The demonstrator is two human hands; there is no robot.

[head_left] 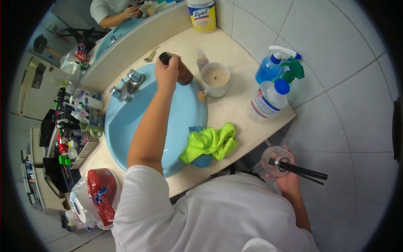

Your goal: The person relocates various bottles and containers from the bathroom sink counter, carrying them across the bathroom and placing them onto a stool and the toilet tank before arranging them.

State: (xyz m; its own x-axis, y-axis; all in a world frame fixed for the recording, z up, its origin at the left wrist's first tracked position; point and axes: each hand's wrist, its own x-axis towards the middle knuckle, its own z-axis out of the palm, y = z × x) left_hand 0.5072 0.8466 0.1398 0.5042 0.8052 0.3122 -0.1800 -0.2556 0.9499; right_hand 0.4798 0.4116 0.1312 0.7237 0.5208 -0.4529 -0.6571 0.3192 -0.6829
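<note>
My left hand [167, 74] is closed around a dark brown bottle [185, 74] with a black cap, tilted at the far right rim of the blue sink [202, 105]. Close by it on the counter are a white mug-like cup with a candle [215, 78] and a small bottle [202, 60] with a pale top. Off the counter's front edge at the right, my right hand [289, 180] grips a glass reed diffuser [273, 162], its black sticks pointing to the right. A bright green cloth [212, 143] lies crumpled over the sink's near right rim, with blue cloth under it.
A clear bottle with a green spray head [264, 103] and a blue-liquid spray bottle [268, 69] stand along the tiled wall. A Lysol tub [202, 16] is at the back. The faucet [128, 86], crowded toiletries [86, 111] and a plastic-wrapped pack [98, 195] are on the left.
</note>
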